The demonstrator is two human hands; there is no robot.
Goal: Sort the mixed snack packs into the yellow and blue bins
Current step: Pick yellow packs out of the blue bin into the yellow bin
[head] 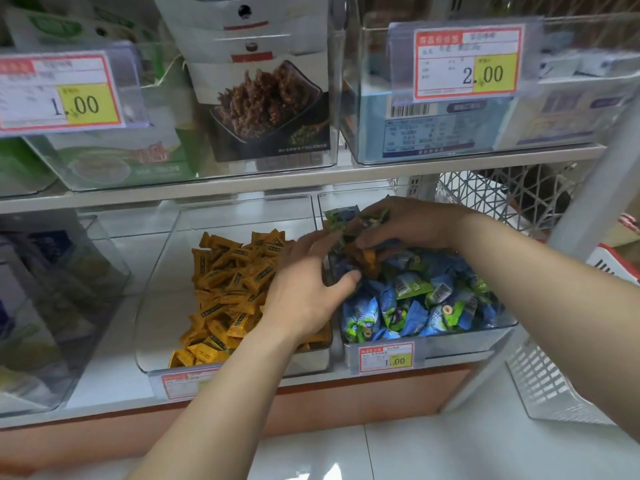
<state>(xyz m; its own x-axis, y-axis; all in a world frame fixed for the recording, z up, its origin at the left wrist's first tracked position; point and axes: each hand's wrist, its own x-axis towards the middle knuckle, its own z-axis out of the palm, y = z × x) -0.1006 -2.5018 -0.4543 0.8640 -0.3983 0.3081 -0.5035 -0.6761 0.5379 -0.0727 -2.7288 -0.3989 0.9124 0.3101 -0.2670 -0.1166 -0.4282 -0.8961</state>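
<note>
Mixed handful: a bunch of blue, green and orange-yellow packs point(349, 251), held in the air over the divide between the two bins, just past frame centre toward 1 o'clock.
Left hand: the left hand point(304, 292) cups the bunch from its 7 o'clock side, fingers curled round it and thumb pressed to the lower edge.
Right hand: the right hand point(412, 223) comes over from 2 o'clock, fingers curled down on the top packs.
Yellow bin: the clear bin point(157, 289) at 8 o'clock of the bunch holds yellow packs point(228, 282) heaped on its right side.
Blue bin: the clear bin point(464, 342) at 5 o'clock, directly under the bunch, holds blue packs point(408, 306).
Doing it well: probably best to keep one hand as the cradle, pinch out one colour at a time, and drop low into the matching bin; loose wrappers could slip across the divide.
Shelf: a white board point(110, 375) with price tags point(386, 356) on the bin fronts.
Above: more clear bins at 12 o'clock, one with a boxed dark snack point(266, 98).
Room: a white mesh basket point(547, 386) at 4 o'clock, pale floor tile point(450, 452) at 6.
</note>
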